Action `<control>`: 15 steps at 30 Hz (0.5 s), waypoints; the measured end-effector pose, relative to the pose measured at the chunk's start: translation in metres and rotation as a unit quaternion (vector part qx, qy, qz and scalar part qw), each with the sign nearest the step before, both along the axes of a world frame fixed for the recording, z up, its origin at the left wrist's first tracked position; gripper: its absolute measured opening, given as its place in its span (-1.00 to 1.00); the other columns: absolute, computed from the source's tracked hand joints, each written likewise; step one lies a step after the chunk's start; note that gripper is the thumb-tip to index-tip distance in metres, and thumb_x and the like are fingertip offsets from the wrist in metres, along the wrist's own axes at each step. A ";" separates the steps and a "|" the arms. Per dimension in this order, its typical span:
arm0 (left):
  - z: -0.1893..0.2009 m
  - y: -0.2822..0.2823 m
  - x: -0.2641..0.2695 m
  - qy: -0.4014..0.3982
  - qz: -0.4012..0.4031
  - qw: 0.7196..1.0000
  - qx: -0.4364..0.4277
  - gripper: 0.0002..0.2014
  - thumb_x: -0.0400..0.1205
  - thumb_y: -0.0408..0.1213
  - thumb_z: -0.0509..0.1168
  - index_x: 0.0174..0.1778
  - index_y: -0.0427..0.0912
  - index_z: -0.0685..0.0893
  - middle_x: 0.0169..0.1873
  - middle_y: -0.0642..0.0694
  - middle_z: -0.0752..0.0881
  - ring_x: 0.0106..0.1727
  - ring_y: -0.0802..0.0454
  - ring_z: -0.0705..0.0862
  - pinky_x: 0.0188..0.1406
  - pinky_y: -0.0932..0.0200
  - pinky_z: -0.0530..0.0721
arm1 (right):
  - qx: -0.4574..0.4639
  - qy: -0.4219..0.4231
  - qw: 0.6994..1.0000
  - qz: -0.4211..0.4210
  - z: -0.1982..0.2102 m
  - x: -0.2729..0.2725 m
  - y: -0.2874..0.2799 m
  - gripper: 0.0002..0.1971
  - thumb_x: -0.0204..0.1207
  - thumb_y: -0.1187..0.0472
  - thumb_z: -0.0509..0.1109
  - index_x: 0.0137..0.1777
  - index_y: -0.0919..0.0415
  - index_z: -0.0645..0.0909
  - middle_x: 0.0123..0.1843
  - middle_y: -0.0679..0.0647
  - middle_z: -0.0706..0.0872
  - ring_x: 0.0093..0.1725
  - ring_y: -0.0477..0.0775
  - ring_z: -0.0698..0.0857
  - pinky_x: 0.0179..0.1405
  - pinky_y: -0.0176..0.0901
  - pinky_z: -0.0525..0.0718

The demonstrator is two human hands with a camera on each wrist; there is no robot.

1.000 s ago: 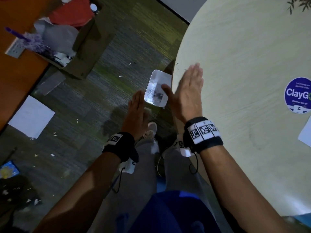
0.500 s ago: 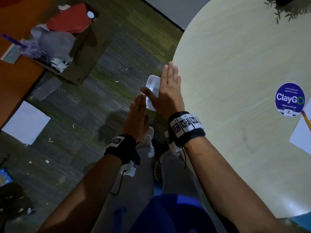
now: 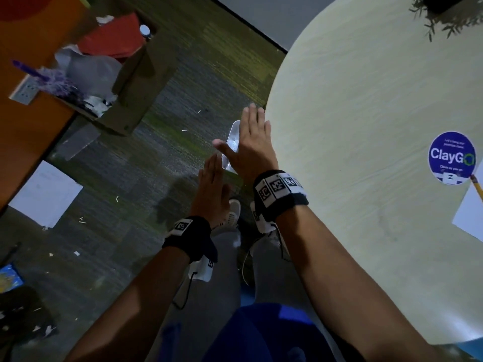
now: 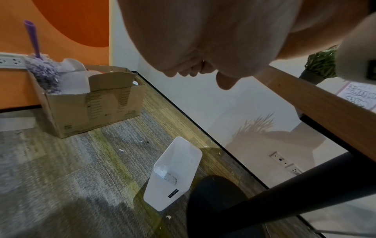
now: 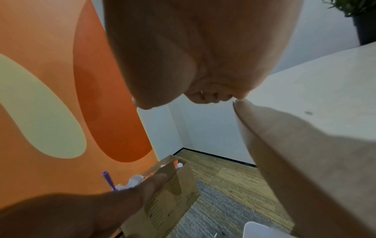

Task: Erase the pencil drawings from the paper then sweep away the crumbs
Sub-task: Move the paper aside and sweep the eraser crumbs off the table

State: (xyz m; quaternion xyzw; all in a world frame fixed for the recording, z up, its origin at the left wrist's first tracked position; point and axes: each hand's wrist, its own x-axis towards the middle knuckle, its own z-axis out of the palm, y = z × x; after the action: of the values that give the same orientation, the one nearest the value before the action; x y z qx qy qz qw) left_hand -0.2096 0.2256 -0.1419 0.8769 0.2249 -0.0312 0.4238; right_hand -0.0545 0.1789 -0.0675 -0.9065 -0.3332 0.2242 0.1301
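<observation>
Head view: right hand (image 3: pixel 252 150) flat, fingers straight and together, thumb spread, at the left rim of the round worktop (image 3: pixel 366 126), holding nothing. Left hand (image 3: pixel 213 186) flat with straight fingers, off the rim over the carpet, holding nothing. White bin (image 3: pixel 231 146) on the floor below, mostly blocked by the right hand. Paper (image 3: pixel 469 218) at the right edge of the worktop, well apart from both hands, pencil (image 3: pixel 477 188) on it beside a blue ClayGo sticker (image 3: pixel 451 158). Cardboard box (image 3: pixel 125 100) far left on the floor with a purple duster (image 3: pixel 49 82); loose white sheet (image 3: pixel 45 194) on the carpet.

Left wrist view: palm fills the top, fingers extended. Bin (image 4: pixel 173 173) upright on the carpet below, dark crumbs (image 4: pixel 170 177) inside. Worktop edge (image 4: pixel 317 103) to the right, black table leg (image 4: pixel 284 198) near. Box (image 4: pixel 91 104) far left.

Right wrist view: palm open, fingertips at the worktop rim (image 5: pixel 284 145), thumb (image 5: pixel 122 198) covering part of the box (image 5: pixel 168 201). Bin corner (image 5: pixel 258 230) at the bottom.
</observation>
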 end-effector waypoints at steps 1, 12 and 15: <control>0.001 0.000 0.000 -0.002 0.002 1.000 0.001 -0.34 0.74 -0.12 -0.08 0.73 -0.38 -0.02 0.73 -0.34 -0.01 0.75 -0.28 -0.05 0.71 -0.23 -0.11 | 0.020 0.001 1.000 -0.014 0.002 0.002 0.000 0.19 0.44 -0.61 -0.26 0.74 0.44 -0.09 0.77 0.40 -0.13 0.77 0.33 -0.15 0.75 0.23 -0.11; -0.002 0.005 -0.006 0.017 0.011 1.000 0.014 -0.34 0.74 -0.23 0.02 0.73 -0.39 -0.02 0.74 -0.30 -0.01 0.76 -0.23 -0.09 0.72 -0.19 -0.11 | 0.108 0.026 0.992 -0.066 0.008 0.023 -0.019 -0.35 0.66 0.45 0.21 0.74 0.26 0.18 0.76 0.24 0.19 0.73 0.19 0.22 0.73 0.01 0.15; -0.001 0.003 -0.006 0.021 0.013 1.000 0.003 -0.33 0.72 -0.20 0.01 0.73 -0.39 -0.02 0.74 -0.30 -0.02 0.76 -0.21 -0.10 0.73 -0.19 -0.10 | 0.236 -0.065 0.959 -0.140 0.012 0.030 -0.025 -0.54 0.48 0.51 0.33 0.38 0.31 0.71 0.26 0.28 0.78 0.22 0.26 0.77 0.30 0.03 0.70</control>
State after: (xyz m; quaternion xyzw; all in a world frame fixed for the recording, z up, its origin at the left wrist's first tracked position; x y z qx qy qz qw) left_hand -0.2157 0.2283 -0.1426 0.8741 0.2455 -0.0433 0.4169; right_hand -0.0245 0.1542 -0.0554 -0.9004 -0.2537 0.0594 0.3484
